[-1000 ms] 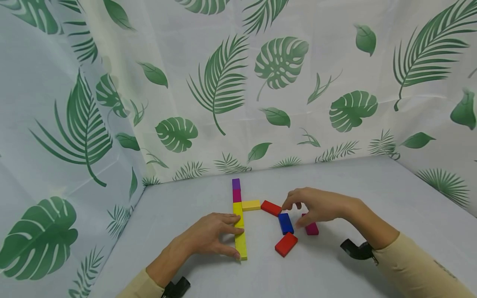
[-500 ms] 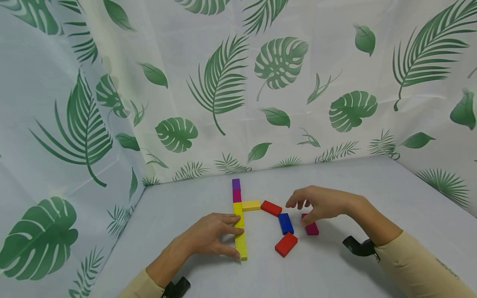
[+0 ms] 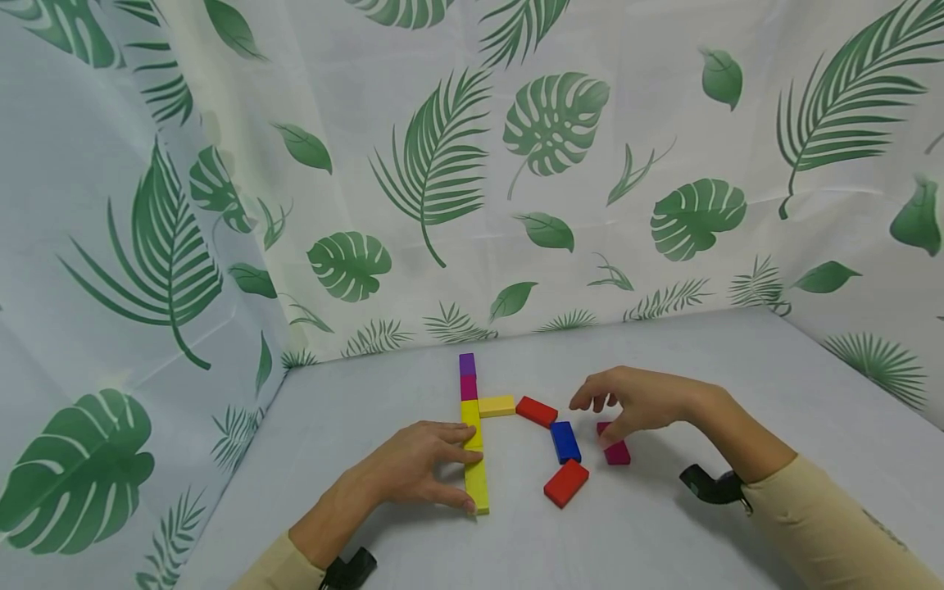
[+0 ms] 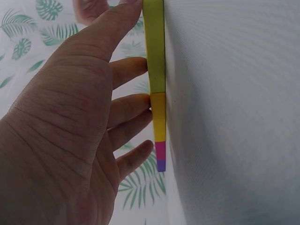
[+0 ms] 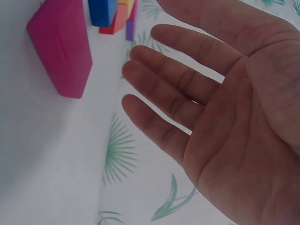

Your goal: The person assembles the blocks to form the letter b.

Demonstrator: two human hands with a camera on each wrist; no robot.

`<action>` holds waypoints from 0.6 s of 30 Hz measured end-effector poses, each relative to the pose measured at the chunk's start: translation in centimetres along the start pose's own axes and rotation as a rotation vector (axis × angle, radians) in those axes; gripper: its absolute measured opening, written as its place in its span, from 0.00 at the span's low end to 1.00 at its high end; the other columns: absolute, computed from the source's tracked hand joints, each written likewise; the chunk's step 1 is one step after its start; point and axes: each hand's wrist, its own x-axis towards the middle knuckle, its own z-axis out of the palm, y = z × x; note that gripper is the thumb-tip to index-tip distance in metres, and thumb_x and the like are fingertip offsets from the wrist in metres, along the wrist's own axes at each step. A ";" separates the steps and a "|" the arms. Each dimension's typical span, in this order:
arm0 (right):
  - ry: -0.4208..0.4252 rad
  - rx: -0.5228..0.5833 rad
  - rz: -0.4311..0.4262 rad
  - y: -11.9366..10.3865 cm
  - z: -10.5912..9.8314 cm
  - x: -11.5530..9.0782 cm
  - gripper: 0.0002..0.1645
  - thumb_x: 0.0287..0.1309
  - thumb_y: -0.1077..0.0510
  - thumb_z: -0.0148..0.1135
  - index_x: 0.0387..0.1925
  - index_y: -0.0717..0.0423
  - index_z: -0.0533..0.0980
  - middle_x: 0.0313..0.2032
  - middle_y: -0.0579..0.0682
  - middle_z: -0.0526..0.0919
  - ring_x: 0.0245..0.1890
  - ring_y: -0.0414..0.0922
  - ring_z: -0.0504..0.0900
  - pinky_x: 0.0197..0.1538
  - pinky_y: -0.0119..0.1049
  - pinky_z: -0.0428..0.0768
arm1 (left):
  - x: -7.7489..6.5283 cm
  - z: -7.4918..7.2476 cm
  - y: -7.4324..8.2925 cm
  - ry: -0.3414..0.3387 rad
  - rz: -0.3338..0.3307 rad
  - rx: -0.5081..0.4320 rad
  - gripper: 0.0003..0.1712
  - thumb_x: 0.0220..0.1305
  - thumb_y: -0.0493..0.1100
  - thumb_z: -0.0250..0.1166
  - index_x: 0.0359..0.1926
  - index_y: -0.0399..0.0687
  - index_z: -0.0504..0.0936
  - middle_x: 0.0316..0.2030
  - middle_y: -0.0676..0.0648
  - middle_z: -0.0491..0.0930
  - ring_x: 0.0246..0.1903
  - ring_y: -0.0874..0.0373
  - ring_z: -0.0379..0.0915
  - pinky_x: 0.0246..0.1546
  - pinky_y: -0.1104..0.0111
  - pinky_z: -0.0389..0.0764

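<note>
My left hand [image 3: 420,463] rests its fingertips on two yellow blocks [image 3: 479,492] set end to end, its thumb at their near end. A small magenta block [image 3: 468,388] and a purple block [image 3: 467,364] extend that line away from me. From its side a pale yellow block [image 3: 497,406] reaches right to a red block [image 3: 537,410]. A blue block [image 3: 565,442] and a second red block [image 3: 566,483] curve back toward me. Over a separate magenta block [image 5: 63,51] hovers my right hand [image 3: 643,399], fingers spread and holding nothing; its thumb overlaps that block in the head view.
All the blocks lie on a white table surface [image 3: 634,541]. Behind it hangs a white curtain [image 3: 472,303] printed with green leaves, which also runs down both sides. A dark camera [image 3: 711,489] is strapped at the right wrist.
My right hand has drawn back to the right, from beside the red and blue blocks to over the separate magenta block. My left hand and the blocks have stayed put.
</note>
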 end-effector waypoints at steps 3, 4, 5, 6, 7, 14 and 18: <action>-0.005 0.006 0.029 0.4 0.0 0.1 0.32 0.51 0.55 0.81 0.60 0.46 0.82 0.56 0.48 0.84 0.55 0.50 0.80 0.53 0.48 0.85 | 0.0 0.0 0.0 0.005 0.007 0.002 0.44 0.55 0.81 0.63 0.65 0.65 0.83 0.71 0.52 0.74 0.73 0.57 0.69 0.72 0.52 0.73; -0.007 0.007 0.033 0.5 0.0 0.1 0.33 0.50 0.56 0.82 0.60 0.46 0.82 0.56 0.48 0.84 0.56 0.49 0.80 0.53 0.48 0.85 | 0.0 0.0 0.0 0.007 0.009 0.002 0.44 0.55 0.81 0.64 0.65 0.65 0.83 0.71 0.51 0.74 0.73 0.57 0.69 0.72 0.52 0.73; -0.010 0.007 0.038 0.6 0.0 0.1 0.33 0.49 0.56 0.82 0.60 0.46 0.82 0.56 0.48 0.84 0.56 0.50 0.79 0.53 0.48 0.86 | 0.0 0.0 0.0 0.007 0.010 0.003 0.44 0.55 0.81 0.64 0.65 0.65 0.83 0.71 0.51 0.74 0.73 0.57 0.69 0.72 0.52 0.73; -0.013 0.007 0.044 0.7 0.1 0.1 0.34 0.48 0.56 0.83 0.60 0.45 0.82 0.56 0.48 0.84 0.56 0.50 0.79 0.52 0.48 0.86 | 0.0 0.0 0.0 0.007 0.011 0.003 0.44 0.55 0.81 0.64 0.65 0.65 0.83 0.71 0.51 0.74 0.73 0.57 0.69 0.72 0.52 0.73; -0.017 0.007 0.050 0.7 0.1 0.0 0.34 0.47 0.57 0.83 0.59 0.45 0.82 0.56 0.48 0.84 0.57 0.50 0.79 0.53 0.48 0.86 | 0.0 0.0 0.0 0.008 0.012 0.006 0.44 0.55 0.81 0.64 0.65 0.65 0.83 0.71 0.51 0.74 0.73 0.57 0.69 0.72 0.52 0.73; -0.067 -0.004 0.116 0.7 0.3 -0.3 0.32 0.44 0.62 0.83 0.53 0.39 0.84 0.55 0.44 0.82 0.61 0.53 0.76 0.54 0.52 0.87 | 0.1 -0.2 0.0 -0.010 -0.006 -0.008 0.44 0.55 0.81 0.64 0.65 0.65 0.82 0.72 0.52 0.74 0.73 0.58 0.68 0.73 0.52 0.72; -0.089 -0.034 0.128 0.8 0.6 -0.3 0.30 0.45 0.66 0.81 0.49 0.37 0.85 0.55 0.43 0.82 0.62 0.53 0.76 0.54 0.52 0.87 | 0.0 -0.2 0.1 -0.008 0.000 -0.002 0.44 0.55 0.81 0.64 0.65 0.65 0.82 0.72 0.51 0.74 0.73 0.57 0.68 0.72 0.52 0.72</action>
